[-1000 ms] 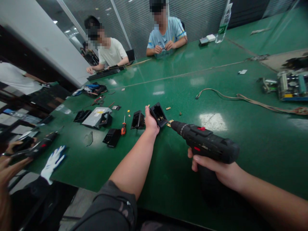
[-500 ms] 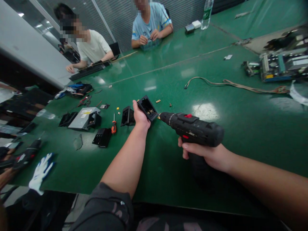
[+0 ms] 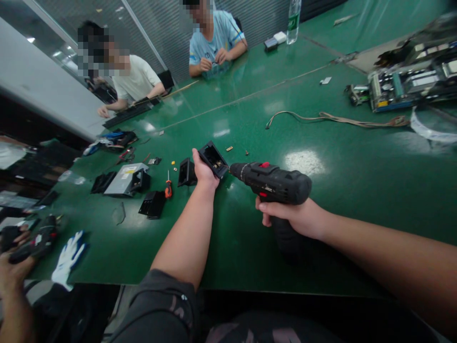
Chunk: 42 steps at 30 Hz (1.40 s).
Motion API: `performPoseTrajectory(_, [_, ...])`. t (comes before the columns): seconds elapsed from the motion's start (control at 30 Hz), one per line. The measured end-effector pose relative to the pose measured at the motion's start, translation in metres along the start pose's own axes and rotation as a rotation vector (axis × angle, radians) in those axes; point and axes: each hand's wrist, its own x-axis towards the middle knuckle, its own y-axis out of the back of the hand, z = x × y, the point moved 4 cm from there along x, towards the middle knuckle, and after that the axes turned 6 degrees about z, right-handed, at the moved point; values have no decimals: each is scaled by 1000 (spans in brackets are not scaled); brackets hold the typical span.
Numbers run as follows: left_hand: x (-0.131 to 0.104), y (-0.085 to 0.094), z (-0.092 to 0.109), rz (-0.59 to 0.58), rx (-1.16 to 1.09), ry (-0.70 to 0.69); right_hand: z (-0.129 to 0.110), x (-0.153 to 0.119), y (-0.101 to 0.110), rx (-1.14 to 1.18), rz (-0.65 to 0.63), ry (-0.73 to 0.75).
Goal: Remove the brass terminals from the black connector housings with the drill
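My left hand (image 3: 205, 172) is closed around a black plastic housing (image 3: 210, 153), tilted so that its hollow faces up and brass-coloured parts show inside. Gripped by the handle in my right hand (image 3: 289, 212) is a black cordless drill (image 3: 274, 181) with red switches. Its chuck points left at the housing's right edge; whether the bit touches it I cannot tell. Just left of my left hand stands a second black housing (image 3: 186, 172). A small brass strip (image 3: 229, 148) and a screw (image 3: 246, 153) lie on the table beyond the drill.
On the green table (image 3: 250, 267) are an orange screwdriver (image 3: 168, 189), a silver metal box (image 3: 125, 180), a black tray (image 3: 152, 205) and a white glove (image 3: 68, 259). Circuit boards (image 3: 403, 88) and a cable (image 3: 335, 117) lie right. A co-worker's hand (image 3: 21, 259) holds another drill; two people sit opposite.
The view has shifted slightly, so most table items appear a little further left or lower. My hands keep their grip on the housing and drill, and the drill stays beside the housing's edge.
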Motion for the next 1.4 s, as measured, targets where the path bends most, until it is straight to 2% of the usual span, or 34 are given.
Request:
performPoseTrajectory(0.8, [-6, -2, 0, 2, 22, 18, 3, -5, 5, -10, -37, 21])
performPoseTrajectory(1.17, [-15, -3, 2, 37, 42, 4, -7, -7, 1, -10, -24, -39])
performPoseTrajectory(1.4, [-16, -5, 3, 31, 24, 17, -5, -7, 4, -20, -21, -37])
